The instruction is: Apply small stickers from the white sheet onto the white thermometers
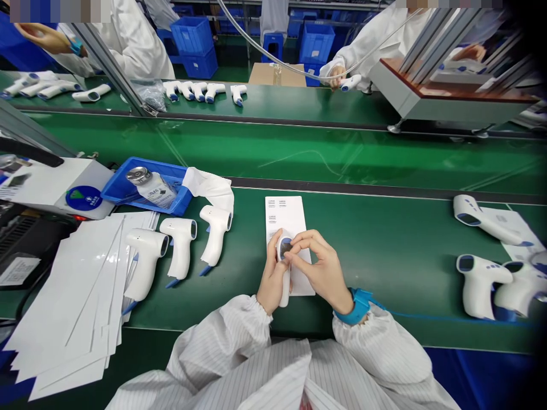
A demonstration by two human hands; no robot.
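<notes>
The left hand [272,280] is grasping a white infrared thermometer [284,291] above a printed paper sheet [285,215] on the green counter [384,267], and the right hand [321,270] pinches its top. If the pinch is too loose, I think the smooth body could slip and drop onto the counter.

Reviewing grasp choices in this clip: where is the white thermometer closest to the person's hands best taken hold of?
Take the white thermometer by its handle, coming from above on the person's side. It lies on the green conveyor belt with the slim handle angled toward the person, so that part is exposed and easy to wrap, unlike the bulkier head.
</notes>
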